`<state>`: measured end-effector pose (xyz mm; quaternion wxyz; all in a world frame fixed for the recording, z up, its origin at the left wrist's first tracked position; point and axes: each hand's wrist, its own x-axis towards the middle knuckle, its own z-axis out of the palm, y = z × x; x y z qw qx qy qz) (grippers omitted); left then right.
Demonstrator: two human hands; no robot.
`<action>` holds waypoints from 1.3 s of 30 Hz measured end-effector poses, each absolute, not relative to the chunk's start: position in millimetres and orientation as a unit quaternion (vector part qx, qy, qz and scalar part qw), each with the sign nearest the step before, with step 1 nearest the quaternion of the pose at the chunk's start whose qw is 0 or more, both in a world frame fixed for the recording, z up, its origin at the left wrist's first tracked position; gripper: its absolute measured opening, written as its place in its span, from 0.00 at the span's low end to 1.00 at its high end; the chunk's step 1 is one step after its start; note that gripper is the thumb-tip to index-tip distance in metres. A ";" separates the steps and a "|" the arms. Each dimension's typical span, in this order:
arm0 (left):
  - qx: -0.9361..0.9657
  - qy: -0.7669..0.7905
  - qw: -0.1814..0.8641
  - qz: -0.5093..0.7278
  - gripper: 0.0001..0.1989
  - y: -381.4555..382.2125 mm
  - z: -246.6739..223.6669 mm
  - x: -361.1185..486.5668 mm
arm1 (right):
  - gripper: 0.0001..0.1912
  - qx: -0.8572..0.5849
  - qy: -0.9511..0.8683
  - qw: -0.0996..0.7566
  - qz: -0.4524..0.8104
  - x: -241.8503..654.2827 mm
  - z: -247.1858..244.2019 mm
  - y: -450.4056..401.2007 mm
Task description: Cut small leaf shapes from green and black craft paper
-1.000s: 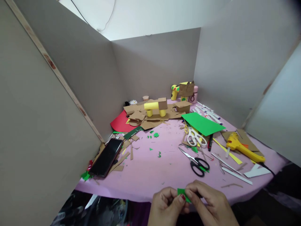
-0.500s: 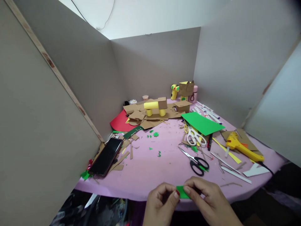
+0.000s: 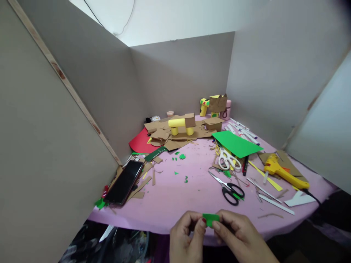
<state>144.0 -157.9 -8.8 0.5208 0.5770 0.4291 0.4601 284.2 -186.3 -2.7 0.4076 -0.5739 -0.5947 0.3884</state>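
Observation:
A small piece of green paper (image 3: 210, 218) is pinched between both my hands just over the table's front edge. My left hand (image 3: 189, 233) grips its left end with thumb and fingertips, and my right hand (image 3: 237, 232) holds the right end the same way. Beyond the hands lie black-handled scissors (image 3: 229, 190), partly spread, and white-handled scissors (image 3: 229, 159). Green paper scraps, among them a small flower shape (image 3: 182, 156), are scattered in the middle of the table.
A yellow glue gun (image 3: 285, 173) lies at right near a green sheet (image 3: 237, 143). A phone (image 3: 124, 182) rests at left among cardboard strips. At the back stand a yellow tube figure (image 3: 178, 123) with a cardboard box head and several cardboard pieces. Grey panels (image 3: 181, 73) surround the table.
The green paper has tilted and shifted slightly up, showing more of its top edge. My fingers have regripped it, with the right thumb now lower on the piece.

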 end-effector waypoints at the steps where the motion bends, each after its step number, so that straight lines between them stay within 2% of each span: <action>1: 0.574 0.428 0.531 0.454 0.10 -157.0 -9.8 143.9 | 0.17 -0.566 -0.593 0.409 0.402 284.8 -3.2 -186.3; 6: 0.554 0.394 0.597 0.425 0.14 -153.6 -21.9 146.3 | 0.17 -0.573 -0.572 0.424 0.406 285.4 -7.9 -187.4; 12: 0.580 0.411 0.559 0.426 0.17 -153.0 -30.1 144.4 | 0.17 -0.581 -0.577 0.427 0.383 283.2 -7.4 -188.7; 19: 0.479 0.376 0.694 0.383 0.19 -148.7 -19.9 141.2 | 0.19 -0.554 -0.548 0.436 0.449 284.0 -8.1 -188.4; 22: 0.453 0.373 0.718 0.374 0.19 -147.0 -18.9 139.7 | 0.20 -0.538 -0.543 0.437 0.473 284.9 -10.0 -189.2; 29: 0.575 0.389 0.619 0.368 0.17 -150.5 -15.1 138.0 | 0.15 -0.540 -0.534 0.468 0.452 291.1 -6.0 -188.5; 34: 0.554 0.388 0.626 0.388 0.13 -149.1 -12.5 141.5 | 0.16 -0.563 -0.556 0.456 0.407 290.7 -1.5 -187.2; 39: 0.613 0.423 0.547 0.382 0.11 -127.2 -12.1 142.5 | 0.12 -0.558 -0.587 0.436 0.393 295.2 -7.1 -169.5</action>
